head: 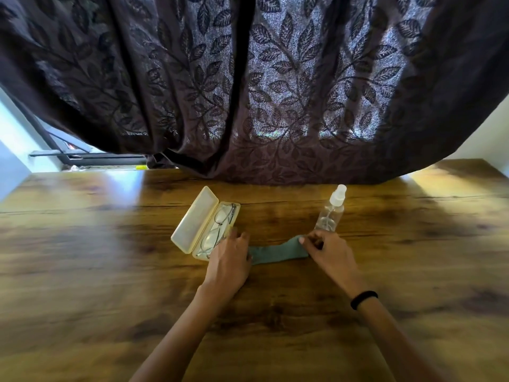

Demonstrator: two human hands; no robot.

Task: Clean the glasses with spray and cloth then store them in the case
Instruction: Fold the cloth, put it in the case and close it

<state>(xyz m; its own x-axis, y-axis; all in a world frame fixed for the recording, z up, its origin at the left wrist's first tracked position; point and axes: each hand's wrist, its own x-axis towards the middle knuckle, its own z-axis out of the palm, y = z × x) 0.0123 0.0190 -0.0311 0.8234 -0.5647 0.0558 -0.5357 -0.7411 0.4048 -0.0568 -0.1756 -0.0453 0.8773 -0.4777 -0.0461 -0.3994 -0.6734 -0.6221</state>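
Note:
A cream glasses case (192,224) lies open on the wooden table, lid tipped back to the left. Thin metal-framed glasses (217,230) lie folded inside its tray. My left hand (228,260) rests at the case's near right corner, fingers reaching the tray edge and covering the left end of a green cloth (275,253). My right hand (327,252) pinches the cloth's right end, lifting it slightly off the table. A clear spray bottle (332,210) with a white nozzle stands upright just behind my right hand.
A dark leaf-patterned curtain (261,92) hangs over the table's far edge, right behind the case and bottle. The wooden table (110,271) stretches wide to both sides. A black band circles my right wrist.

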